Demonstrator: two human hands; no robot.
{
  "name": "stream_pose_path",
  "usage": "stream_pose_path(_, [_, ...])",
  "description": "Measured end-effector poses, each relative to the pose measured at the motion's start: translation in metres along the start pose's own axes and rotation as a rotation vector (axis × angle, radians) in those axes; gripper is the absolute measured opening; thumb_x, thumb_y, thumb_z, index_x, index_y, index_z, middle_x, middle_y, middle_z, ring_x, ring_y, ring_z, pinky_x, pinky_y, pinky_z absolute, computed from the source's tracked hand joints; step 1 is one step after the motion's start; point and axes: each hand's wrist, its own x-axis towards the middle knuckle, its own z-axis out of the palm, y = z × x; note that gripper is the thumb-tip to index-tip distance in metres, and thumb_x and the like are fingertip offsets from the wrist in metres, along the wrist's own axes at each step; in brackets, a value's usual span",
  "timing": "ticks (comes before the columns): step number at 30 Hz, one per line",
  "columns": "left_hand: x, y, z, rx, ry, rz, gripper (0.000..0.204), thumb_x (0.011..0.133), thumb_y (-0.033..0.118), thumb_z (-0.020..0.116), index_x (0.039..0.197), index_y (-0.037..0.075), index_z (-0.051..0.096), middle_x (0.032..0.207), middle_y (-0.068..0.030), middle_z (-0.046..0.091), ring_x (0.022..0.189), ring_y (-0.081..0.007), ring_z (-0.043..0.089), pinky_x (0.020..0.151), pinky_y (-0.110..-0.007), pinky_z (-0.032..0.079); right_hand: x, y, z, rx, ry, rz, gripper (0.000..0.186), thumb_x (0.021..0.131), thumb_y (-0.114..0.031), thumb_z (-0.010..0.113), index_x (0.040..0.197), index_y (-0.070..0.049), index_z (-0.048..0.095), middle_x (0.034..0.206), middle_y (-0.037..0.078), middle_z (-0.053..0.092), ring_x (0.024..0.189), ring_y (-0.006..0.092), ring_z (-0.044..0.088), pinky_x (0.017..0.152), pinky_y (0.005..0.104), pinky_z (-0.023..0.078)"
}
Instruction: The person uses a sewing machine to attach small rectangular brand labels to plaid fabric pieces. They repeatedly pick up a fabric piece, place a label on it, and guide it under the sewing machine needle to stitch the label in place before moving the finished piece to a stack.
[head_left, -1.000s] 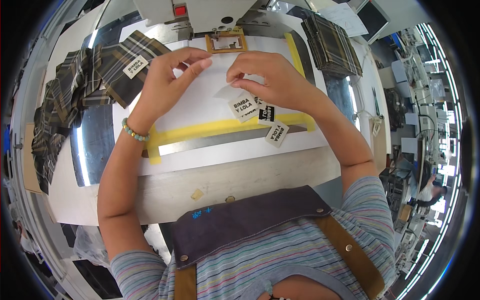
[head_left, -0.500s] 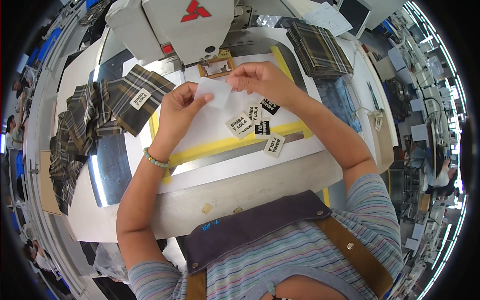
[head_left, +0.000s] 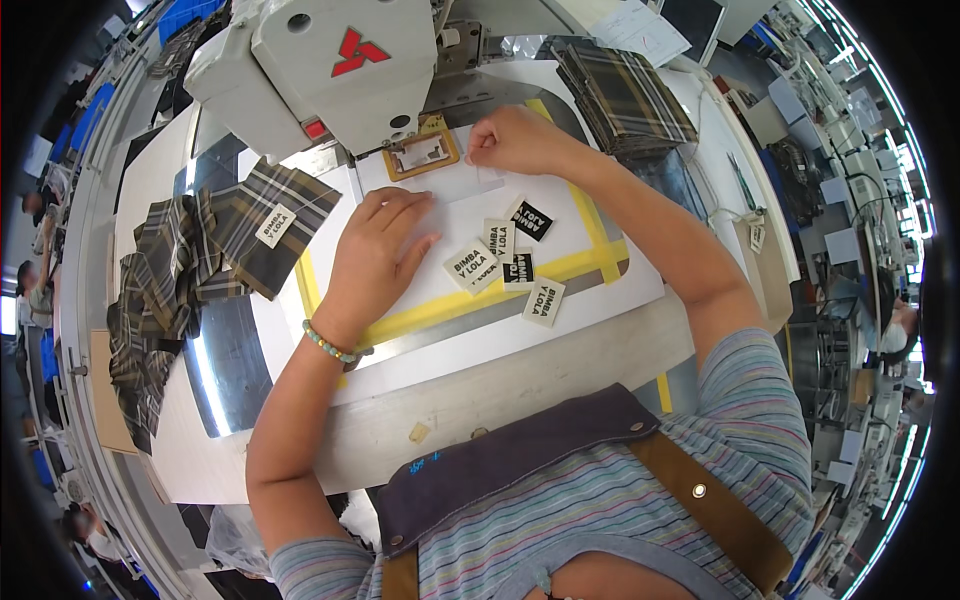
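A thin translucent whitish sheet (head_left: 456, 184) lies on the white work surface in front of the sewing machine's tan clamp frame (head_left: 421, 155). At its left side, my left hand (head_left: 375, 245) is open, palm down, with the fingers stretched forward and the fingertips near the sheet's edge. My right hand (head_left: 525, 140) is curled just right of the clamp frame, thumb and fingertips pinched together above the sheet's far side. Whatever is in that pinch is hidden. Several black and white fabric labels (head_left: 541, 302) lie loosely overlapped between my forearms.
The white machine head (head_left: 345, 75) stands directly ahead. Crumpled plaid cloth (head_left: 290, 215) with a white label lies at left. A stack of folded plaid cloth (head_left: 625, 95) sits at the far right, near tweezers or snips (head_left: 742, 180). Yellow tape (head_left: 440, 318) borders the work surface.
The translucent sheet has gone from between my raised hands down to the surface by the clamp frame. My left hand has opened and lowered; my right hand has shifted slightly forward. The view has shifted a little.
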Motion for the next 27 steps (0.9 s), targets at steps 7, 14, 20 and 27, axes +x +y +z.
stream_pose_path(7, [-0.003, 0.002, 0.008, 0.137, -0.177, -0.046, 0.065, 0.099, 0.030, 0.075, 0.155, 0.004, 0.055, 0.163, -0.0128, 0.054, 0.151, -0.0386, 0.045, 0.123, -0.052, 0.037, 0.010, 0.016, 0.011, 0.103, 0.160, -0.210, 0.026, 0.093, -0.022, 0.076, 0.109, -0.003, 0.082, 0.099, 0.014, 0.079, 0.088, 0.0290, 0.075, 0.081, 0.0391, 0.058])
stream_pose_path(14, [-0.008, 0.004, 0.010, 0.228, -0.135, -0.074, 0.067, 0.098, 0.031, 0.076, 0.156, 0.004, 0.054, 0.164, -0.0145, 0.053, 0.153, -0.0399, 0.042, 0.124, -0.051, 0.036, -0.043, 0.010, 0.016, -0.183, 0.176, -0.368, 0.037, 0.103, -0.029, 0.070, 0.133, -0.007, 0.077, 0.144, 0.018, 0.066, 0.130, 0.0345, 0.062, 0.107, 0.0437, 0.051])
stream_pose_path(20, [-0.006, 0.004, 0.009, 0.192, -0.156, -0.088, 0.068, 0.098, 0.029, 0.076, 0.157, 0.003, 0.052, 0.166, -0.0143, 0.050, 0.155, -0.0401, 0.040, 0.124, -0.052, 0.034, -0.060, -0.001, 0.049, -0.407, 0.208, -0.463, 0.060, 0.108, -0.049, 0.061, 0.155, -0.012, 0.059, 0.164, 0.021, 0.046, 0.155, 0.0408, 0.037, 0.126, 0.0563, 0.032])
stream_pose_path(27, [-0.006, 0.003, 0.008, 0.189, -0.169, -0.106, 0.072, 0.100, 0.034, 0.075, 0.160, 0.004, 0.050, 0.168, -0.0168, 0.047, 0.158, -0.0435, 0.034, 0.128, -0.055, 0.029, -0.060, -0.002, 0.063, -0.401, 0.272, -0.440, 0.058, 0.109, -0.049, 0.059, 0.153, -0.010, 0.059, 0.163, 0.021, 0.046, 0.156, 0.0391, 0.036, 0.127, 0.0614, 0.028])
